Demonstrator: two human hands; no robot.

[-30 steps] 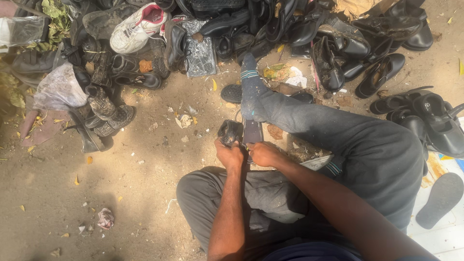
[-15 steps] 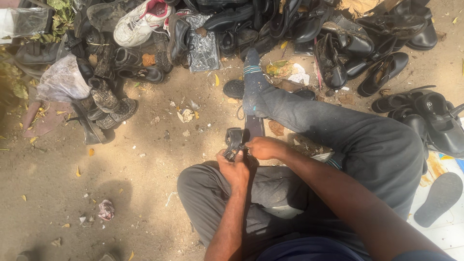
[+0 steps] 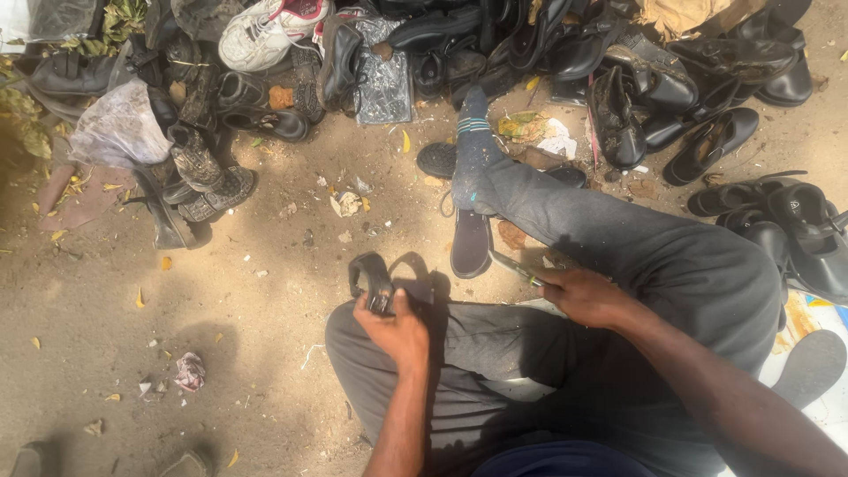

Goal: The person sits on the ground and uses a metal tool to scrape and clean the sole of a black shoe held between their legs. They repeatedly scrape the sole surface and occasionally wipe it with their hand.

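Here, left hand (image 3: 396, 329) around black strap (image 3: 369, 276)

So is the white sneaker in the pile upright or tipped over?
Tipped. The white sneaker lies on its side among dark shoes, its red-lined opening facing sideways rather than up.

Bare sandy ground (image 3: 221, 318) is lit by hard sunlight and strewn with dry leaves (image 3: 139, 299) and paper scraps (image 3: 189, 371). A heap of worn dark shoes (image 3: 565, 53) is piled along the far edge.
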